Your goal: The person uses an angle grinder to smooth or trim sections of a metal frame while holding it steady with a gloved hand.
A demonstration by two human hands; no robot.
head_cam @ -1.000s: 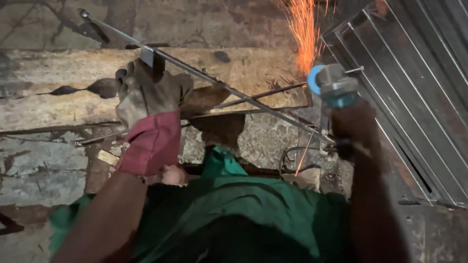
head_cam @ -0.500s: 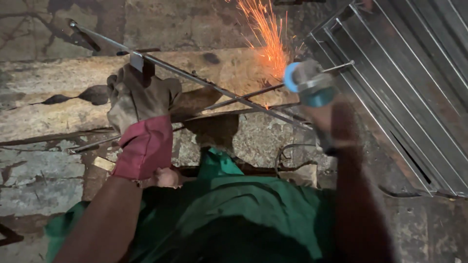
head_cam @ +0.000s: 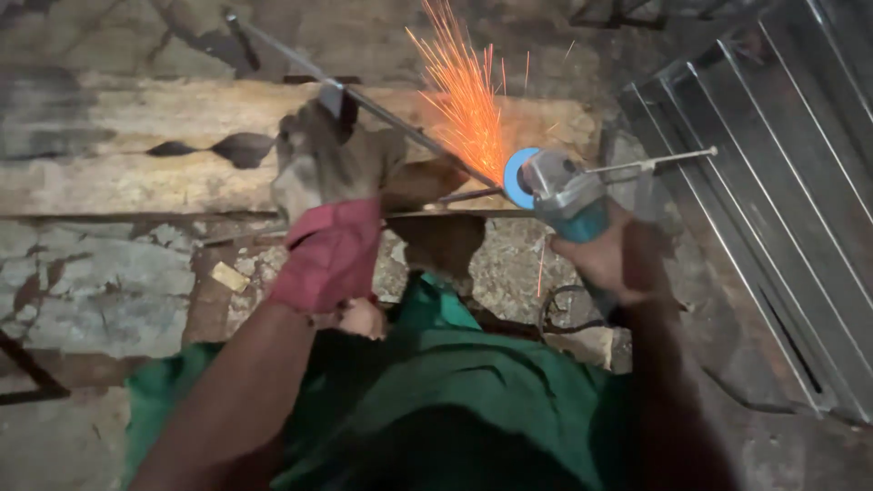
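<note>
Gloved left hand (head_cam: 332, 168) grips thin steel rod (head_cam: 391, 123); right hand (head_cam: 605, 259) grips sparking teal grinder (head_cam: 559, 191).

So there's a long thin grey steel rod (head_cam: 400, 132) running diagonally from the upper left down toward the middle, lying across a pale weathered wooden plank (head_cam: 127, 164), with a small flat metal tab standing up on it near its upper part. A teal-bodied angle grinder with a blue disc guard (head_cam: 556, 195) is tilted with its disc right on the rod's lower end, and a fan of bright orange sparks (head_cam: 464, 91) shoots upward from that contact point.
</note>
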